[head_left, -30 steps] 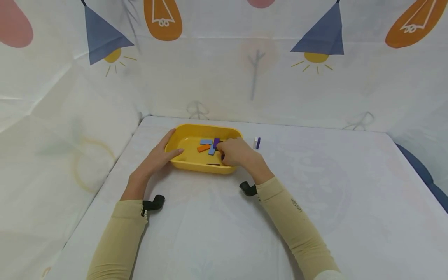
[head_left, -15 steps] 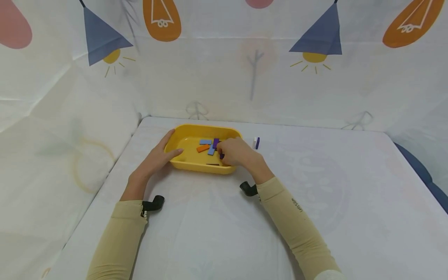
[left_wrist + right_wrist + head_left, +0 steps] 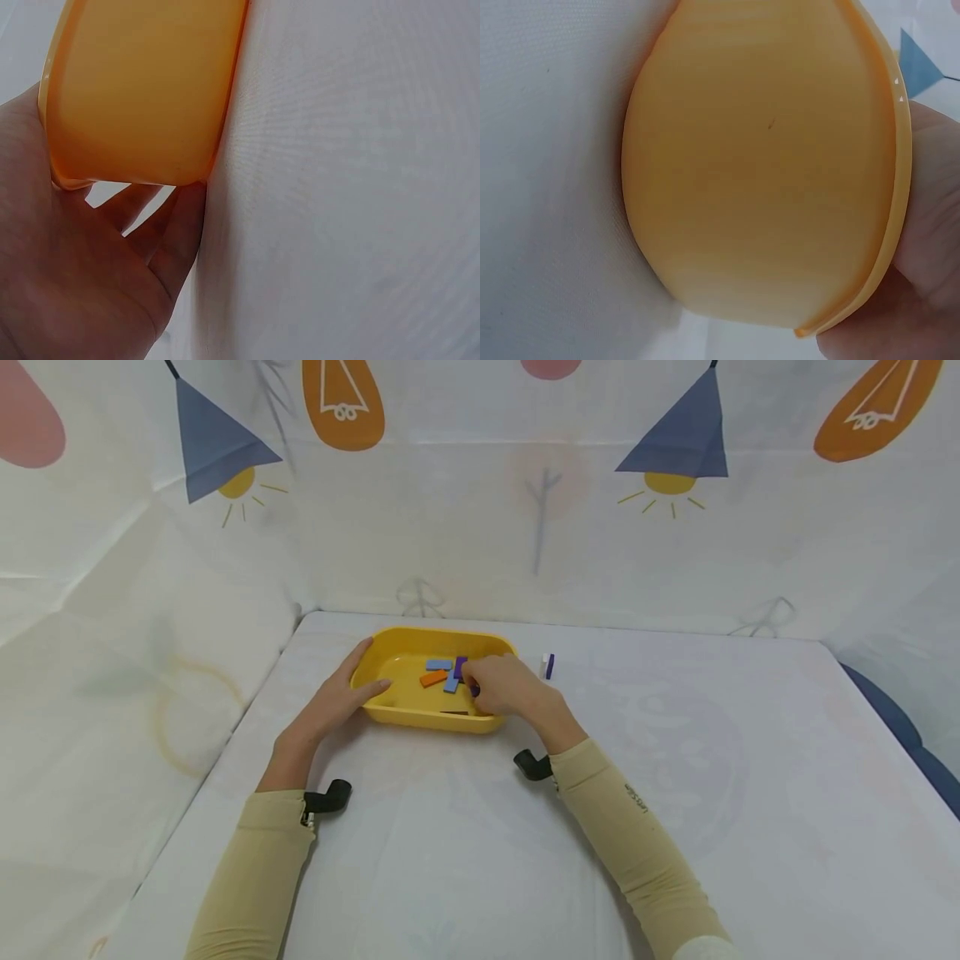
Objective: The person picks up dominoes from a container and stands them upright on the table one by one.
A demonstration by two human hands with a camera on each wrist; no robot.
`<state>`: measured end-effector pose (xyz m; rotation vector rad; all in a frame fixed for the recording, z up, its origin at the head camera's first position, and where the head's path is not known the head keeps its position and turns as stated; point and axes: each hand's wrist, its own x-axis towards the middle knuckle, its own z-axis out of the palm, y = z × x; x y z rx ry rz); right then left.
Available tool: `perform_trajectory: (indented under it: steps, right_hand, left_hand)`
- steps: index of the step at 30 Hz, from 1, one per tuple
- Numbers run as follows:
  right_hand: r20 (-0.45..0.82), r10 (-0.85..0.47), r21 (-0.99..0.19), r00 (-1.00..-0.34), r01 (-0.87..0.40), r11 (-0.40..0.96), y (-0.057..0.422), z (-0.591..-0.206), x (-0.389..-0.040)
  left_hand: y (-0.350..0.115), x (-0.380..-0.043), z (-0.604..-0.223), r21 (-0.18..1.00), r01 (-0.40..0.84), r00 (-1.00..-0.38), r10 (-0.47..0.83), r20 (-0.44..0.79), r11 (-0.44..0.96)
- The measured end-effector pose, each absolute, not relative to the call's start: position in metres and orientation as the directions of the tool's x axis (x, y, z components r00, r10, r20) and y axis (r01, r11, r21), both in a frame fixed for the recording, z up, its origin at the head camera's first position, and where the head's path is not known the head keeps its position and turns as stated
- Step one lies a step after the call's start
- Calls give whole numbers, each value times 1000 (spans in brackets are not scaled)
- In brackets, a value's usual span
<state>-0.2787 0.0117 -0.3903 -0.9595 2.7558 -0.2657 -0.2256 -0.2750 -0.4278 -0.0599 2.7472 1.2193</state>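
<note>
A yellow plastic tray sits on the white table. My left hand holds its left end, thumb over the rim; in the left wrist view the fingers go round the tray's end wall. My right hand reaches over the right rim, fingers curled down inside, pinching a small dark purple block, mostly hidden by the hand. Left of it lie another purple block, two light blue blocks and an orange block. The tray wall blocks the right wrist view of the fingertips.
Just right of the tray, a white block and a purple block stand side by side on the table. A dark strip shows inside the tray's near wall. A patterned white cloth hangs behind the table.
The purple block at my right fingertips shifts very slightly. Both hands and the tray otherwise keep their places, while the whole head view drifts slightly.
</note>
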Motion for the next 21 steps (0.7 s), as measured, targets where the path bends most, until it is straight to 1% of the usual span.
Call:
perform_trajectory:
  steps: [13, 21]
  right_hand:
    - [-85, -639, -330, -764, -584, 742, 15, -391, -279]
    - [-64, -629, -363, -775, -569, 738, 18, -393, -278]
  left_hand:
    - [-277, -227, -429, 739, -93, -990, 15, -139, 667]
    - [-277, -227, -431, 738, -87, -991, 20, -135, 670]
